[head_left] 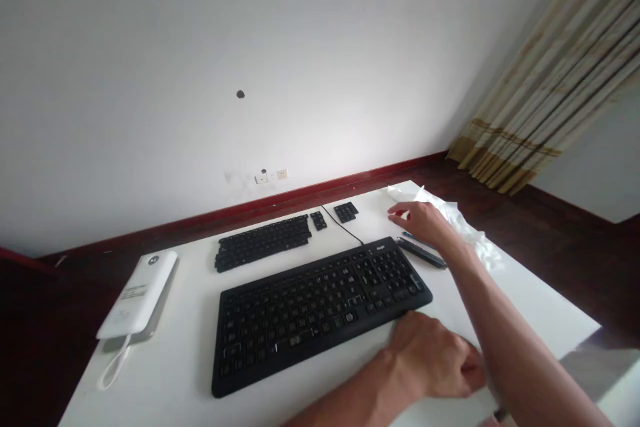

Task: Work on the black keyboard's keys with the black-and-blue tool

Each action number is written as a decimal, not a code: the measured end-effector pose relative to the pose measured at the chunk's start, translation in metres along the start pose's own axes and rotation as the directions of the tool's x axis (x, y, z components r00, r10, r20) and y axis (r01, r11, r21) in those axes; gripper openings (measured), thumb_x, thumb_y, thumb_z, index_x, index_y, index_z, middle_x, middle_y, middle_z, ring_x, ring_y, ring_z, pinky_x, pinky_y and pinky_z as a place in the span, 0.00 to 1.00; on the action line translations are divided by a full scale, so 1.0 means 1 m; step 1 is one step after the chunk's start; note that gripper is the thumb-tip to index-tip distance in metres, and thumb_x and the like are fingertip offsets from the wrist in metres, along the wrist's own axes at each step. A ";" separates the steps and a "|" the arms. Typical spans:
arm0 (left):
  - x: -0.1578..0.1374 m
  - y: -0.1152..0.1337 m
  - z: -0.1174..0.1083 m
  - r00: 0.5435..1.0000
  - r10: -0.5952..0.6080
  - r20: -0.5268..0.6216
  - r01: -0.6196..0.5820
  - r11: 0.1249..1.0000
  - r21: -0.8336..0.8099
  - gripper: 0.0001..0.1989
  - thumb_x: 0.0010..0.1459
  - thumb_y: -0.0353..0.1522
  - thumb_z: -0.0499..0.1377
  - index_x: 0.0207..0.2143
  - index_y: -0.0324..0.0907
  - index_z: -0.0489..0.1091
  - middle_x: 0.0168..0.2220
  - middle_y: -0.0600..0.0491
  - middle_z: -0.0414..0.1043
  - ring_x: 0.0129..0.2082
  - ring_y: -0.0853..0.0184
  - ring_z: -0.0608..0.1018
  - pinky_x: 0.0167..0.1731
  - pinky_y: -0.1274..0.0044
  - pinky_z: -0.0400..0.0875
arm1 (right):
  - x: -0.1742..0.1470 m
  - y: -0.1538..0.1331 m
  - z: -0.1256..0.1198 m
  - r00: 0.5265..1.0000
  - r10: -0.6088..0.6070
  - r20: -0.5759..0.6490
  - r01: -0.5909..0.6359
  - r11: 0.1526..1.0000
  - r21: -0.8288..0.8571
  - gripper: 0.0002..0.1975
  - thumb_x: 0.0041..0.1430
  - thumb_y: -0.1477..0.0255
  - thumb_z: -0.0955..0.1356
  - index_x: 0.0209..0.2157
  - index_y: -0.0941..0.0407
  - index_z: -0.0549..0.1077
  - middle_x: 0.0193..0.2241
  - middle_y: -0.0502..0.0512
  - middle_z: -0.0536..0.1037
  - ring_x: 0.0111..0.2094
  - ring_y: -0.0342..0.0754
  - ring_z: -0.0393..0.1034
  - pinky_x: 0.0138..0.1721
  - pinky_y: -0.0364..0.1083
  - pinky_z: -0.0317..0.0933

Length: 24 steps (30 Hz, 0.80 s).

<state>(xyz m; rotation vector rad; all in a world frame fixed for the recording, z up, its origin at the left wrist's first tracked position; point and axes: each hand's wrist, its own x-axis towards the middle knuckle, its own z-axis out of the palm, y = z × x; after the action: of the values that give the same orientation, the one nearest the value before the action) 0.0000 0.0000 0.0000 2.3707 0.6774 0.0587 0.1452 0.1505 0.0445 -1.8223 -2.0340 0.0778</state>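
A black keyboard, most of its keycaps off, lies across the white table. My left hand rests at its front right edge, fingers curled inward; what they may hold is hidden. Farther back, my right hand hovers beside crumpled white tissue, thumb and forefinger slightly apart, with nothing visible between them. Below that hand lie a dark pen-like tool and a thin blue one. Behind the keyboard, loose black keycaps sit in rows: a large block, a small cluster and a number-pad group.
At the table's left lies a white power bank with a looped strap, over a flat pale device. The keyboard's cable runs to the back edge. Beyond are a wall with sockets and a curtain.
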 end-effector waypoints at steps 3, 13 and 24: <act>-0.002 0.004 0.000 0.999 0.007 -0.049 -0.004 0.997 0.073 0.16 0.60 0.45 0.54 0.35 0.49 0.79 0.36 0.50 0.83 0.43 0.55 0.84 0.43 0.68 0.76 | -0.033 0.007 -0.012 1.000 0.016 -0.023 -0.016 1.000 -0.009 0.12 0.63 0.64 0.69 0.42 0.51 0.84 0.32 0.54 0.84 0.32 0.53 0.78 0.37 0.49 0.66; -0.013 -0.006 -0.038 0.801 -0.168 -0.574 0.219 0.976 0.019 0.09 0.65 0.43 0.61 0.40 0.48 0.74 0.37 0.55 0.80 0.38 0.63 0.80 0.43 0.73 0.74 | -0.115 0.028 -0.002 0.994 0.110 0.026 -0.109 0.994 -0.031 0.15 0.61 0.67 0.69 0.50 0.51 0.80 0.42 0.56 0.84 0.39 0.58 0.79 0.36 0.50 0.67; -0.007 -0.039 -0.035 0.787 -0.148 -0.598 0.268 0.956 0.116 0.22 0.56 0.49 0.69 0.46 0.46 0.75 0.44 0.50 0.75 0.45 0.57 0.76 0.48 0.67 0.73 | -0.121 0.020 -0.022 0.875 0.392 -0.285 -0.111 0.736 0.668 0.22 0.59 0.53 0.73 0.46 0.54 0.76 0.37 0.56 0.81 0.30 0.49 0.75 0.29 0.46 0.68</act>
<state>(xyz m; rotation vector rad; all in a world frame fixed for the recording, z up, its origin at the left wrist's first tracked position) -0.0318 0.0425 0.0040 2.4471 1.2897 0.6831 0.1794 0.0318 0.0271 -1.4931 -1.2290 0.3841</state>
